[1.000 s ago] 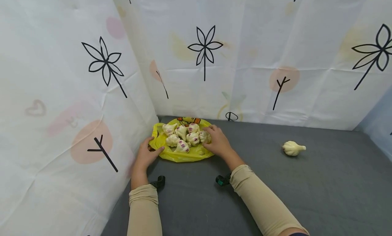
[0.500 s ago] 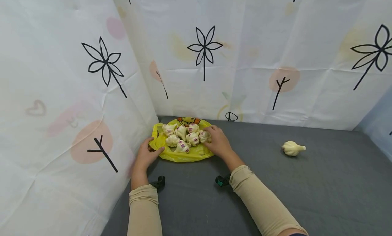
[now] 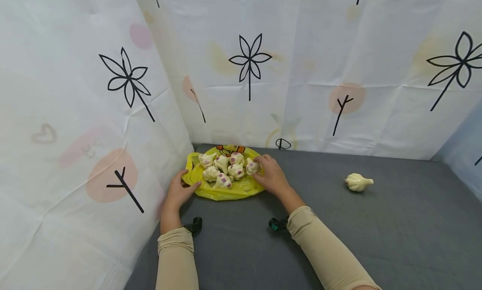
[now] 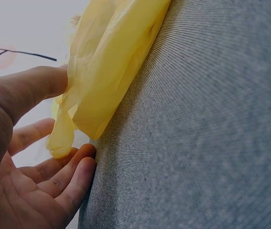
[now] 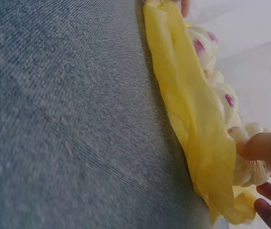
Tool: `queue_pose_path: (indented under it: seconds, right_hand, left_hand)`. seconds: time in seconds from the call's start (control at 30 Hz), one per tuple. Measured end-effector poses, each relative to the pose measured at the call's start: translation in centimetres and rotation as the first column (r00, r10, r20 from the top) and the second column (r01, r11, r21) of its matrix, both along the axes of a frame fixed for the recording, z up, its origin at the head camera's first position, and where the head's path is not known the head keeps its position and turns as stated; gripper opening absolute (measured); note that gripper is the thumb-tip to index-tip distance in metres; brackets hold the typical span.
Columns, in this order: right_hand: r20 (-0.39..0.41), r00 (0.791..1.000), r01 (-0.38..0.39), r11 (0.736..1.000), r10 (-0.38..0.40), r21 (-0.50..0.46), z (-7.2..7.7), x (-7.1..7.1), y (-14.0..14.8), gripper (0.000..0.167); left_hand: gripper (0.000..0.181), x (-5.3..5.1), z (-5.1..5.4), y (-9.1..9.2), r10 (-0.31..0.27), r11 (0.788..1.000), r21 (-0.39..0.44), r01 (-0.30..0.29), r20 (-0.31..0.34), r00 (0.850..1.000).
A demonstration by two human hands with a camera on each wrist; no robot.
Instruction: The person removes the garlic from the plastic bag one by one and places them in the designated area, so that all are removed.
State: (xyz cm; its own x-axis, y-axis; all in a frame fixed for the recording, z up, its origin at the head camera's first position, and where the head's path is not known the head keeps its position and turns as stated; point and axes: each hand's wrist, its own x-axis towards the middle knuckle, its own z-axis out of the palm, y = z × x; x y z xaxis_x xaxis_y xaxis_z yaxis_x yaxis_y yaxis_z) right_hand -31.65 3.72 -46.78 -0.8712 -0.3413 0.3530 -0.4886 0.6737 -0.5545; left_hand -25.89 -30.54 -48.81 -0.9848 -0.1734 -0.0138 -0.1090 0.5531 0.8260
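A yellow plastic bag [image 3: 241, 189] lies spread on the grey table against the back wall, with several white garlic bulbs [image 3: 224, 180] marked purple on top of it. My right hand [image 3: 273, 178] pinches the rightmost garlic bulb [image 3: 253, 166] between thumb and fingers; its stringy root end shows in the right wrist view. At the bag's left edge is my left hand [image 3: 180, 191]. The left wrist view shows its thumb touching the plastic, the fingers loosely extended beyond a hanging fold of the bag, nothing gripped.
A single garlic bulb [image 3: 357, 182] lies apart on the right of the grey table [image 3: 376, 231]. White printed cloth [image 3: 308, 72] walls off the back and left sides, close to my left hand and the bag.
The garlic bulb in my right hand has shifted slightly up and to the right, away from the other bulbs. My left hand stays at the bag's edge.
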Motion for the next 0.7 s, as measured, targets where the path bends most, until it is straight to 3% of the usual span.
queue_pose_path:
  seconds: [0.33, 0.53, 0.7]
  right_hand:
    - [-0.057, 0.996, -0.07, 0.987, 0.062, -0.148, 1.1, 0.7, 1.9, 0.045]
    - [-0.118, 0.99, -0.096, 0.981, 0.077, -0.166, 2.0, 1.8, 4.3, 0.047]
    - [-0.139, 0.989, -0.069, 0.987, 0.048, -0.147, 2.0, 2.6, 7.1, 0.048]
  left_hand:
    - [0.083, -0.1, -0.1, -0.5, -0.008, 1.0, -0.004, 0.008, 0.023, 1.0]
    - [0.082, -0.1, -0.1, -0.4, -0.006, 1.0, -0.002, 0.006, 0.012, 1.0]
    - [0.083, -0.1, -0.1, -0.2, -0.008, 1.0, 0.002, 0.008, 0.006, 1.0]
